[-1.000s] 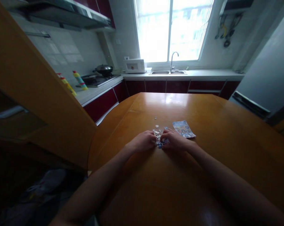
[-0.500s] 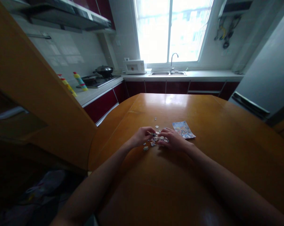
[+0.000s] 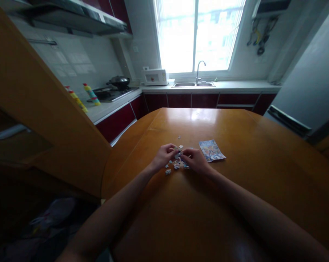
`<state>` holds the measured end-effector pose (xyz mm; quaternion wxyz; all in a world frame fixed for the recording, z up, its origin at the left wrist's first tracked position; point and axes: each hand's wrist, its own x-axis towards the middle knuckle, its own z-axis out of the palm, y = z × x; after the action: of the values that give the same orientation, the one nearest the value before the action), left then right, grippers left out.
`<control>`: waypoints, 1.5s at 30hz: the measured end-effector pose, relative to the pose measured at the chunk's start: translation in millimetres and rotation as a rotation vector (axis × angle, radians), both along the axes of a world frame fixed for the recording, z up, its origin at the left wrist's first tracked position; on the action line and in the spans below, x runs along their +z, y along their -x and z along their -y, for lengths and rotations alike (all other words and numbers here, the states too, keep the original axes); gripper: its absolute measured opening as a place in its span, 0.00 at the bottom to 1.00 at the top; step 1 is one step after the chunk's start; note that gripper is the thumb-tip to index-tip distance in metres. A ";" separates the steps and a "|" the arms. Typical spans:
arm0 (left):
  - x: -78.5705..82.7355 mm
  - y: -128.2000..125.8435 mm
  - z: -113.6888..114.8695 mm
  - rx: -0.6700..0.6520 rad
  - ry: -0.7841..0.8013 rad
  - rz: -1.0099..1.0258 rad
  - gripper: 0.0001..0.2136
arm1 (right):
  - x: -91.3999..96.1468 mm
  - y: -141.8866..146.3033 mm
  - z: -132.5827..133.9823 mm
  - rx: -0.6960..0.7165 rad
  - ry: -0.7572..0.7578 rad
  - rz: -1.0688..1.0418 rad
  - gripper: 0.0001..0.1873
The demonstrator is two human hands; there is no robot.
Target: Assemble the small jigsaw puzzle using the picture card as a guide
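Small jigsaw puzzle pieces [image 3: 176,165] lie in a loose pile on the brown wooden table [image 3: 164,203]. Over the pile's far side, my left hand [image 3: 164,155] pinches a puzzle piece [image 3: 177,155] between thumb and fingers. My right hand [image 3: 195,158] comes in close from the other side, its fingertips pinched at the same small cluster; whatever it grips is mostly hidden by the fingers. One stray piece [image 3: 168,171] rests nearer me, and another [image 3: 179,137] sits farther off. To the right of my right hand lies a colourful printed picture sheet [image 3: 212,150].
Beyond the table run a counter with a sink [image 3: 193,84], a white microwave [image 3: 155,77] and a stove with a black wok [image 3: 119,82]. Two yellow bottles [image 3: 91,94] stand at the left. A wooden cabinet [image 3: 57,134] borders the table's left side; a fridge [image 3: 303,83] is at the right.
My right hand has lifted off the spread pieces and moved slightly left to my left hand, its fingers now drawn together. The left hand stays nearly in place.
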<state>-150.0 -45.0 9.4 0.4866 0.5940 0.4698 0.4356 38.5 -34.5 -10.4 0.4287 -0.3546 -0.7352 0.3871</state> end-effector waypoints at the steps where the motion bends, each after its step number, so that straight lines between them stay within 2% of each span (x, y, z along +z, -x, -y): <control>1: 0.4 0.3 0.1 0.005 0.004 0.005 0.22 | -1.2 0.1 -1.4 -0.009 0.005 -0.012 0.10; 10: -0.7 0.5 -0.1 0.040 0.018 0.004 0.23 | -12.9 3.1 -12.7 -0.077 0.105 -0.110 0.12; 16: -1.8 -0.7 -1.3 0.002 0.030 0.005 0.25 | -13.6 3.3 -13.6 -0.090 0.149 -0.134 0.14; 25: -6.2 -1.5 -4.5 0.013 0.008 -0.013 0.18 | -15.9 3.8 -16.2 -0.159 0.161 -0.130 0.09; 30: -5.3 -5.8 -2.2 -0.002 -0.036 -0.061 0.12 | -14.4 4.5 -11.7 -0.122 0.186 -0.136 0.06; 34: -7.5 -3.5 -4.2 0.034 -0.082 -0.140 0.05 | -14.0 4.7 -10.8 -0.104 0.189 -0.162 0.11; 37: -8.4 -0.2 -6.6 0.052 -0.132 -0.235 0.06 | -14.3 4.5 -12.1 -0.106 0.185 -0.177 0.14; 45: -0.4 -3.4 0.3 0.080 -0.333 -0.444 0.08 | -10.8 4.5 -12.3 -0.140 0.233 -0.290 0.10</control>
<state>-146.5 -45.4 9.0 0.2497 0.7276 0.5100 0.3849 34.0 -22.2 -21.2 0.5121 -0.3924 -0.5897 0.4858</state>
